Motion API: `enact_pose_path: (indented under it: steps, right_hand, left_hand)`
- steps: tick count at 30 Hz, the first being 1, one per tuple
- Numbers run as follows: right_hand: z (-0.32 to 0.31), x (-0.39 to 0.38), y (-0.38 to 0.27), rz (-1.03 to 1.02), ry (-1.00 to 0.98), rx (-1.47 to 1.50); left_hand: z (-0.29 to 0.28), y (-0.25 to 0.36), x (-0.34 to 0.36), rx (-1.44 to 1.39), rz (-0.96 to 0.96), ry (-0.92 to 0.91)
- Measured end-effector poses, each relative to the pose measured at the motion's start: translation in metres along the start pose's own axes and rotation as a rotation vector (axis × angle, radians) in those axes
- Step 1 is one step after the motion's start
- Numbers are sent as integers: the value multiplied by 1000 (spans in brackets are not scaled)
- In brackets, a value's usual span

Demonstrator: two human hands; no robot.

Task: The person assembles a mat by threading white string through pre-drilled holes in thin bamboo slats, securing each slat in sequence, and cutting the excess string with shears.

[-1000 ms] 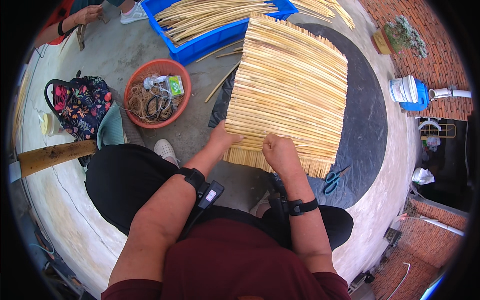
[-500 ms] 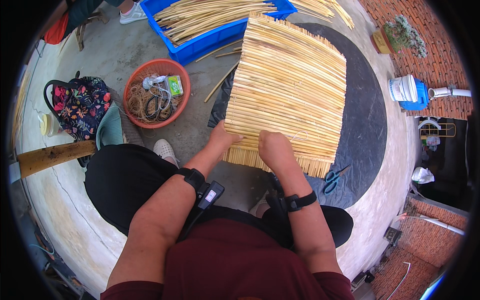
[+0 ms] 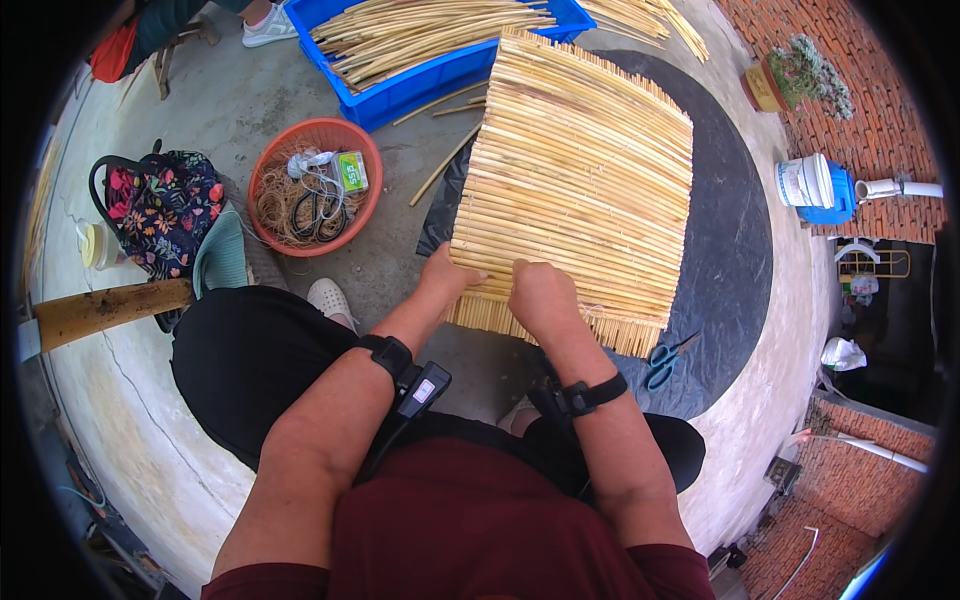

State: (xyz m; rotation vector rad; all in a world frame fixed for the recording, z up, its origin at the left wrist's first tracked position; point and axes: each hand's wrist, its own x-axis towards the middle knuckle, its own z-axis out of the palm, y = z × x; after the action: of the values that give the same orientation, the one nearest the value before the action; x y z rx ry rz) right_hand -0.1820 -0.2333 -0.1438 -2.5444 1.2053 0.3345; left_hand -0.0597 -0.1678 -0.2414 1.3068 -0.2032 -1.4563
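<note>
A mat of straw-coloured reed stalks (image 3: 585,165), bound side by side with thin thread, lies tilted in front of my knees. My left hand (image 3: 448,278) grips its near left edge, thumb on top and fingers hidden underneath. Against the near part of the mat, my right hand (image 3: 543,298) is closed in a fist; what it pinches is hidden. A bit of thin thread (image 3: 592,311) shows just right of that fist. Scissors with teal handles (image 3: 661,368) rest on the dark sheet (image 3: 730,250), by the mat's near right corner.
Past the mat stands a blue crate (image 3: 410,92) of loose stalks. An orange basket (image 3: 371,205) with twine and a small green box sits at left, near a flowered bag (image 3: 170,215). A wooden plank (image 3: 115,312) juts in beside my left knee. Another person's shoe (image 3: 270,27) shows top left.
My right hand has shifted slightly left over the mat. The loose thread loop beside it has drawn in toward the near edge. My left hand keeps its grip.
</note>
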Motion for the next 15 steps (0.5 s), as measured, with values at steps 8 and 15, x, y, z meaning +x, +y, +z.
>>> enact_pose_path:
  steps: [8,15]
  right_hand:
    - [9,6,1,-4,-26,-13]
    - [-34,-32,0,8,124,81]
  left_hand:
    - [4,11,-7,-34,-19,-49]
    - [2,31,-22,1,26,-68]
